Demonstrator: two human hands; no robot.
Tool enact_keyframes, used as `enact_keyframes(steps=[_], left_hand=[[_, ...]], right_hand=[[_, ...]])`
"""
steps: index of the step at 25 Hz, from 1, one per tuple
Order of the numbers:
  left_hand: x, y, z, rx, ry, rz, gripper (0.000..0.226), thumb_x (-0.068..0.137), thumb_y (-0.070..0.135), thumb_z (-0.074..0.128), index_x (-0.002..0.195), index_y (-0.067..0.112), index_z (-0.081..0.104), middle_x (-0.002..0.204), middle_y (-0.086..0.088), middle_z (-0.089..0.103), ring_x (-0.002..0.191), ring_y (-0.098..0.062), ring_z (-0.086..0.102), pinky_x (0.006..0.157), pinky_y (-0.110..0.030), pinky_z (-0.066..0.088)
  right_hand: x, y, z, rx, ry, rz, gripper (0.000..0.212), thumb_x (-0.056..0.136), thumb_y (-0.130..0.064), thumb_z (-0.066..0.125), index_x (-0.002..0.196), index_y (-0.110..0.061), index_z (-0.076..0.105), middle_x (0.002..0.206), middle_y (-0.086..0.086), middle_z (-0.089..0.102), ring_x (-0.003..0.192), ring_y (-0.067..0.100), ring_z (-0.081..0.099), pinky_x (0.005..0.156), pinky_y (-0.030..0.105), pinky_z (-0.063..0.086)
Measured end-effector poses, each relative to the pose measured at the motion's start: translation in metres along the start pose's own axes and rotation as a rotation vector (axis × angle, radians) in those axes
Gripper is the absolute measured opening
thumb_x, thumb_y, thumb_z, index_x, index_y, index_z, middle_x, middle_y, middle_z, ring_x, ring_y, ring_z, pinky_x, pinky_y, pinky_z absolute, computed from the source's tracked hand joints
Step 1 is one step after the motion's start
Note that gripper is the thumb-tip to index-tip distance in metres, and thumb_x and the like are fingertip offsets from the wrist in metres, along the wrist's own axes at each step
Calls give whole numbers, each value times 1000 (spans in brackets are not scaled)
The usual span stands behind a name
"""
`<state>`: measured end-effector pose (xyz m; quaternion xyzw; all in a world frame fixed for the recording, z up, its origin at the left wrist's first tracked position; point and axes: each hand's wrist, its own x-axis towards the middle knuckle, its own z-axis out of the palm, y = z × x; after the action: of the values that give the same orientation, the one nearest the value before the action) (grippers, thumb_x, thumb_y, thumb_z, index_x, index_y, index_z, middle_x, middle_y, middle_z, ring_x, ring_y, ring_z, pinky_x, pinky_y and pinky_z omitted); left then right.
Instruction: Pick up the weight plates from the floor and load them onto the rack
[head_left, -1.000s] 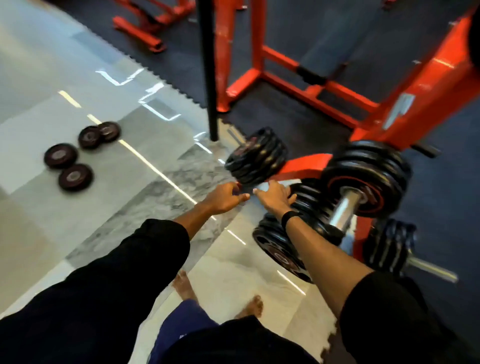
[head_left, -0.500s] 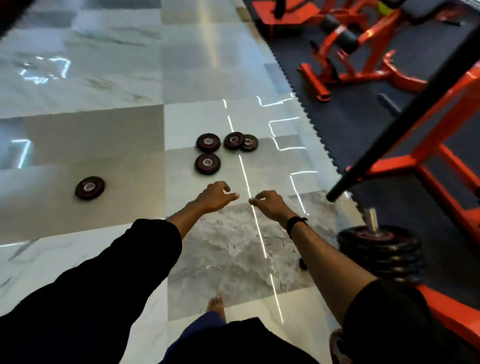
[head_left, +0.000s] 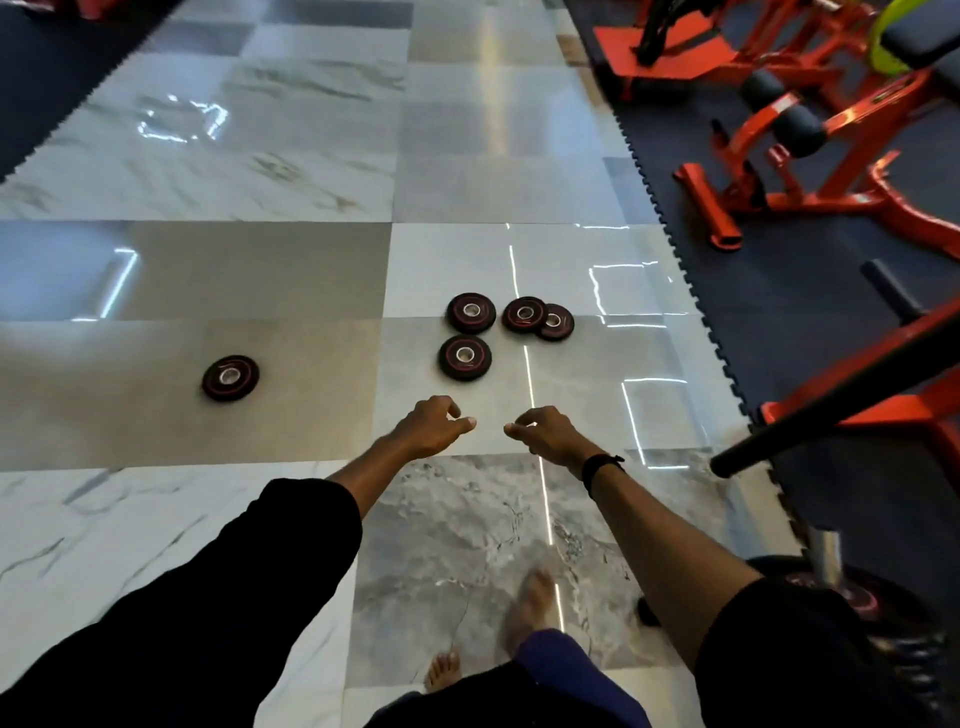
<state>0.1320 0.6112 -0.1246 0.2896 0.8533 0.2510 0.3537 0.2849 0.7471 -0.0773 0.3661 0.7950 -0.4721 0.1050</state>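
A lone plate (head_left: 230, 378) lies flat on the tiled floor (head_left: 260, 270) far to the left, its hole facing up, well apart from the others.

The left hand (head_left: 434, 426) is stretched forward above the floor, fingers loosely curled with thumb and forefinger reaching toward the other hand; it holds nothing and touches nothing. A black sleeve (head_left: 234, 597) covers that arm to the elbow.

Ahead of the hands is a cluster of four plates. The near plate (head_left: 464, 357) lies flat, just beyond the left hand. Behind it the far-left plate (head_left: 470, 312) lies flat too. To the right, a third plate (head_left: 524, 314) overlaps the edge of a fourth plate (head_left: 557, 322); both are roughly flat. All show their round faces and centre holes upward, so none has a long axis to speak of.

The right hand (head_left: 543, 432) mirrors the left, fingers loosely curled, empty, its fingertips near the left's but apart. A black band (head_left: 597, 467) circles that wrist.

At the lower right a rack peg (head_left: 826, 558) stands upright with stacked plates (head_left: 872, 603) on it, partly hidden by the right arm. A black bar (head_left: 831, 405) slants across an orange frame (head_left: 883, 415).
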Motion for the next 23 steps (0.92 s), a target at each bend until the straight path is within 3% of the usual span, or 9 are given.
enact_keyframes(steps=[4,7,10,13,16,19,23], left_hand=[[55,23,-11,-21,0,-16,45,89,44,64,117,9,60,118,-12,63,108,-28,61,94,-39,50],[102,53,-30,-37,31,7,36,89,40,65,106,9,63,104,-8,62,100,-25,61,89,-39,48],[147,100,-49,16,5,31,33,89,36,66,96,4,65,100,-12,67,97,-28,63,87,-41,49],[194,145,-65,-9,48,74,22,90,33,65,87,12,62,91,-12,63,89,-24,61,83,-38,49],[228,164,-63,-20,12,83,20,92,32,63,86,15,56,84,-9,55,81,-20,55,77,-32,43],[259,174,-64,4,-49,51,19,92,30,63,87,12,59,85,-9,57,83,-21,57,77,-31,43],[321,171,-70,-24,-49,7,31,90,37,65,103,8,64,109,-12,67,99,-23,63,88,-37,49]], right_hand=[[64,-5,-37,-17,-57,-3,40,93,-31,62,115,3,65,101,11,61,93,23,55,85,37,46],[115,-17,-76,-24,-45,-50,39,93,-30,63,111,5,66,95,11,60,90,24,57,78,32,43],[152,-30,-128,-40,-7,-70,35,92,-29,64,102,4,68,91,10,61,86,24,58,80,36,47],[199,-34,-182,-66,12,-111,26,92,-25,63,81,-1,63,78,13,56,74,23,53,76,44,49],[226,-32,-212,-27,76,-61,34,93,-19,61,84,13,62,77,14,52,73,23,50,60,29,43],[253,-29,-230,-47,-21,-24,36,96,-18,57,104,17,60,84,16,51,77,24,53,38,9,33],[306,-25,-243,-36,-51,9,30,97,-20,56,102,9,61,88,16,54,79,25,56,36,5,31]])
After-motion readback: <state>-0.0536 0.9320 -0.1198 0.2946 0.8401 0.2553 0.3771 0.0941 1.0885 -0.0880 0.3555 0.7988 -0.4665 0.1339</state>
